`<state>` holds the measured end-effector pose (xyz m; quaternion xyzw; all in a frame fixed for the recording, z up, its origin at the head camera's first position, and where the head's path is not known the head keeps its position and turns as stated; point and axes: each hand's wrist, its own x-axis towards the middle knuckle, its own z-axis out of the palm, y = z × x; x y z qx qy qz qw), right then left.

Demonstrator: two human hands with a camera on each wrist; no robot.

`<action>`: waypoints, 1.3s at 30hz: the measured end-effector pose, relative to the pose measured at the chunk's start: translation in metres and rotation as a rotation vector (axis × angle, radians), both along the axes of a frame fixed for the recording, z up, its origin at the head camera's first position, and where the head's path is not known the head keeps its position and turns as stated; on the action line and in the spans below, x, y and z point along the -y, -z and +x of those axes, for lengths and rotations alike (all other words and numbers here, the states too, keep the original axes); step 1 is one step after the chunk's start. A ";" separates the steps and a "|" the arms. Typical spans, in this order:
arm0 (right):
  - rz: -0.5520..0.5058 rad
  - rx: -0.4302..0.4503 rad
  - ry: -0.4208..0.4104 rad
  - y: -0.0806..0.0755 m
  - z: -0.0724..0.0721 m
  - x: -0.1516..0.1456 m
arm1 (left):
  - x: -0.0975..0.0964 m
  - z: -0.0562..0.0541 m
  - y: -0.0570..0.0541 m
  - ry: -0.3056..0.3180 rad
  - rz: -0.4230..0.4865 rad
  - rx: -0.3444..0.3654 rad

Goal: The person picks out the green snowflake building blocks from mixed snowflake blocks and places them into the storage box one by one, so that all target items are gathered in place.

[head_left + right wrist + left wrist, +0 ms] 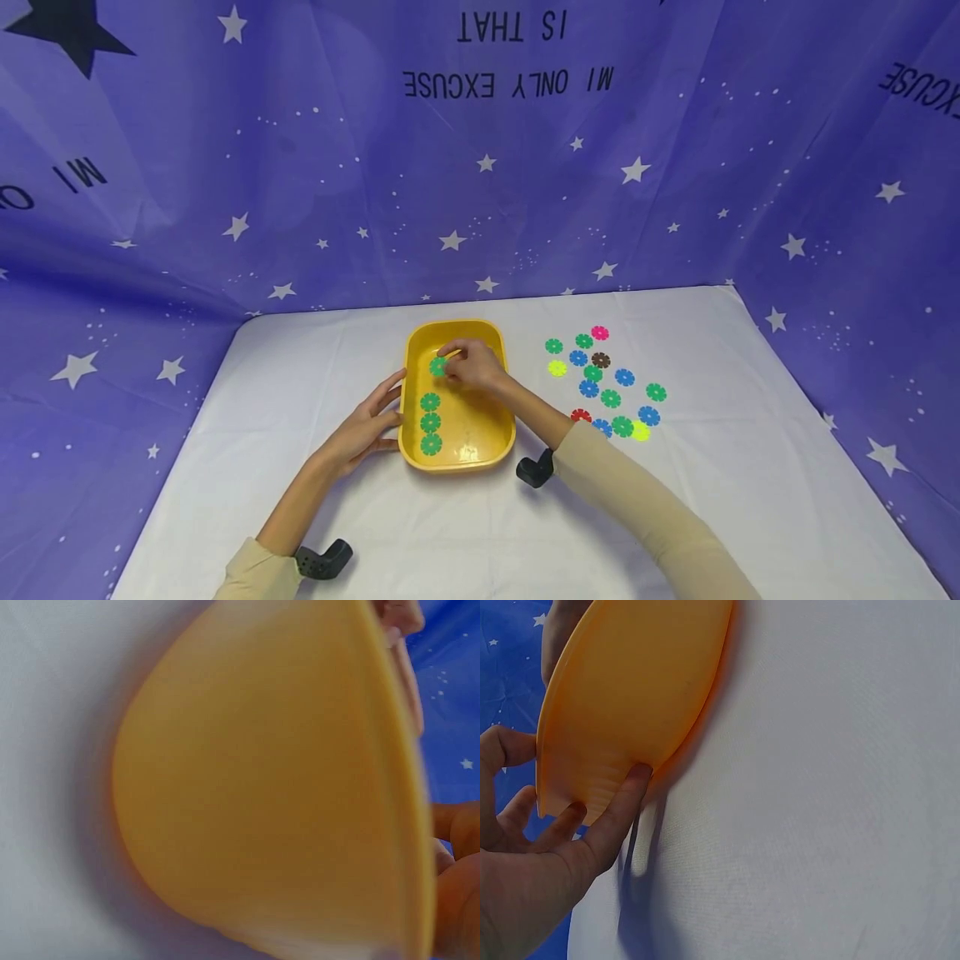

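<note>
In the head view, a yellow plastic tray (459,468) lies lengthwise before me. My left hand (366,429) rests against its left side with spread fingers; the left wrist view has the thumb (622,806) pressed to the outer wall and a fingertip touching the rim. Over the tray's far part, my right hand (474,365) pinches a green snowflake disc (438,367). Below that piece, several more green discs (431,422) line up in a column along the left of the tray floor. From the right wrist, the tray wall (270,780) hides most of the hand.
Right of the tray, loose snowflake discs (611,398) in green, blue, yellow, red, pink and brown lie scattered on the white cloth (247,467). A purple star-patterned curtain (465,200) rises behind the table and at its sides.
</note>
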<state>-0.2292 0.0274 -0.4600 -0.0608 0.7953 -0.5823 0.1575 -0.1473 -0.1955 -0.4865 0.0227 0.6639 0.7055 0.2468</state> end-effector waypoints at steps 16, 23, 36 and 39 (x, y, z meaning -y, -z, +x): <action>0.130 -0.008 0.008 0.024 0.001 0.017 | 0.001 0.001 0.003 0.009 0.003 -0.005; 0.235 -0.088 -0.019 0.029 0.001 0.022 | 0.002 0.002 0.003 -0.003 -0.003 -0.008; 0.303 -0.112 -0.009 0.026 0.002 0.023 | 0.002 0.000 0.002 0.004 -0.011 -0.003; 0.301 -0.116 -0.020 0.020 0.002 0.018 | 0.001 -0.001 0.002 0.007 -0.008 0.000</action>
